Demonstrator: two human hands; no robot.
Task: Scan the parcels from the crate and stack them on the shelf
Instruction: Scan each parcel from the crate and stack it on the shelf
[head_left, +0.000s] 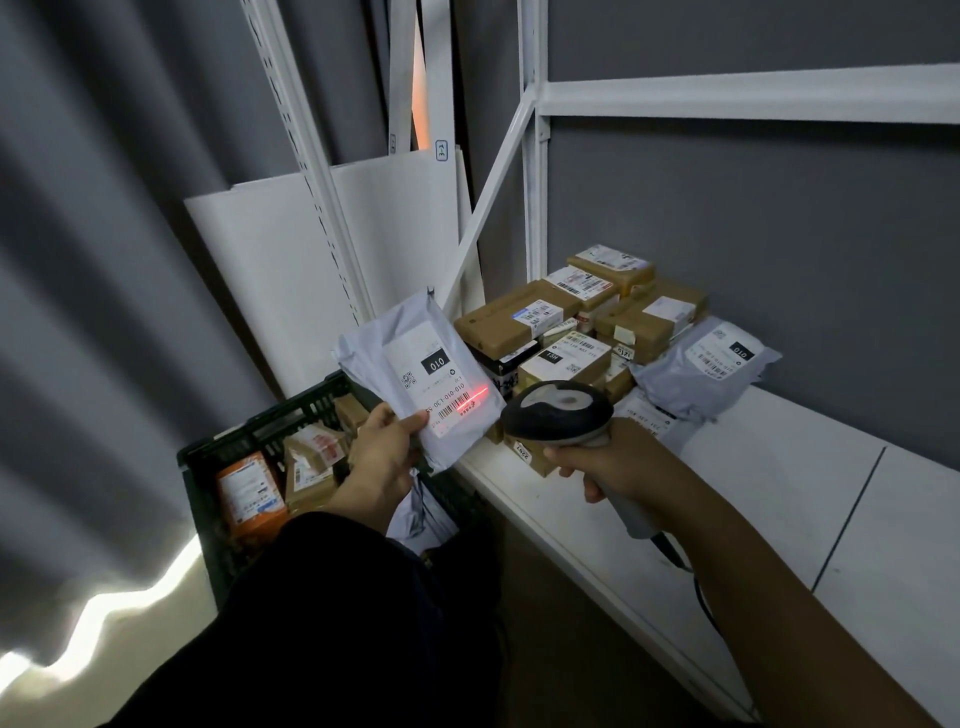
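My left hand (387, 449) grips the lower corner of a grey poly-bag parcel (415, 364) and holds it up, label facing me, above the crate. A red scan line lies across the barcode at the bottom of its label. My right hand (602, 457) grips the handle of a dark handheld scanner (558, 410), whose head points at that label. The dark plastic crate (249, 441) stands on the floor at the left with several brown and orange parcels inside. On the white shelf (753, 478) lies a pile of several brown boxes (519, 317) and another grey bag (706, 366).
White upright posts and a diagonal brace (488, 208) frame the shelf's left end. White boards (270, 260) lean behind the crate against a grey curtain. An upper shelf beam (727, 96) runs overhead. The scanner's cable hangs below my right wrist.
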